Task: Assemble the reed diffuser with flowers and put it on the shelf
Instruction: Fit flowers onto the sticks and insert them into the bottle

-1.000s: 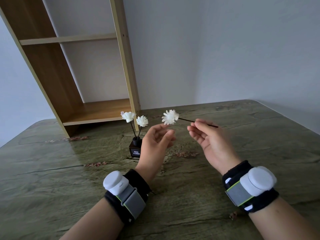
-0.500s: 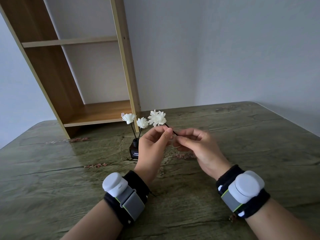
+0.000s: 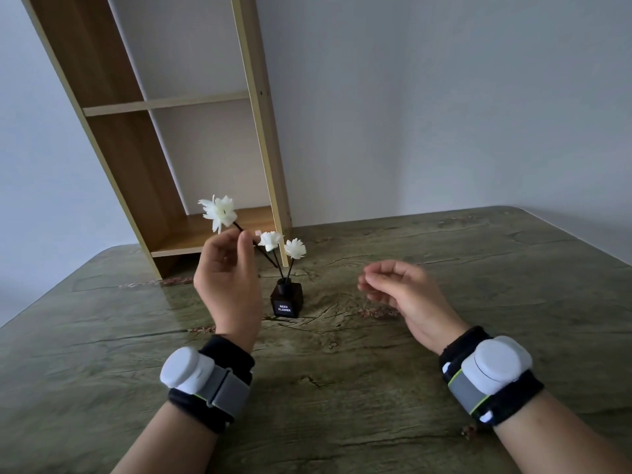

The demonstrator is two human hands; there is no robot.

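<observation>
A small dark diffuser bottle (image 3: pixel 286 298) with a white label stands on the table, with two white flower reeds (image 3: pixel 271 240) in its neck. My left hand (image 3: pixel 228 273) pinches the dark stem of a third white flower reed (image 3: pixel 219 211) just left of and above the bottle; the stem slants down toward the bottle's neck. Whether its tip is inside I cannot tell. My right hand (image 3: pixel 403 292) hovers to the right of the bottle, fingers loosely curled, holding nothing.
A wooden shelf unit (image 3: pixel 205 234) stands at the back left of the green-grey table (image 3: pixel 342 388), its lowest board just behind the bottle. A pale wall runs behind. Both wrists carry black bands with white devices.
The third flower passed from my right hand to my left. The left hand carried it up and to the left of the bottle; the right hand let go and drew away to the right.
</observation>
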